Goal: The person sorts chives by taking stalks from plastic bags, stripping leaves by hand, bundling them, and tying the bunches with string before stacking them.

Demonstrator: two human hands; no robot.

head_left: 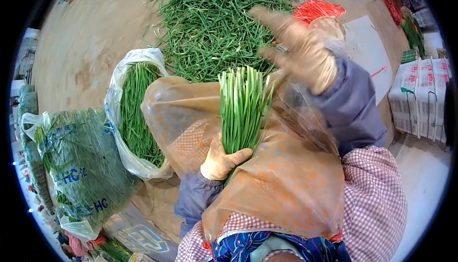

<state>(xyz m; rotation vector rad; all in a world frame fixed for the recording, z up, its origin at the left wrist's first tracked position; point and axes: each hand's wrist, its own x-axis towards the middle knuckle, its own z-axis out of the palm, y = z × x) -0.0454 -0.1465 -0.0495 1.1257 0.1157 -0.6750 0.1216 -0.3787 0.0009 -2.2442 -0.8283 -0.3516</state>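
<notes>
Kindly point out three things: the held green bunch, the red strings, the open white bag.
Held green bunch (242, 116): head view, stalks' middle.
Red strings (318, 10): head view, heap's middle.
Open white bag (113, 101): head view, left side.

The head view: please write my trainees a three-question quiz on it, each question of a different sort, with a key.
1. True or false: the left hand grips the bunch so that its pale ends point away from the wrist.
2. Multiple choice: the open white bag holds (a) bottles, (b) green stalks, (c) eggs.
3. Fill in the blank: the strands near the raised, blurred right hand are ____ in colour.

Key: 1 true; 2 b; 3 red.
</notes>
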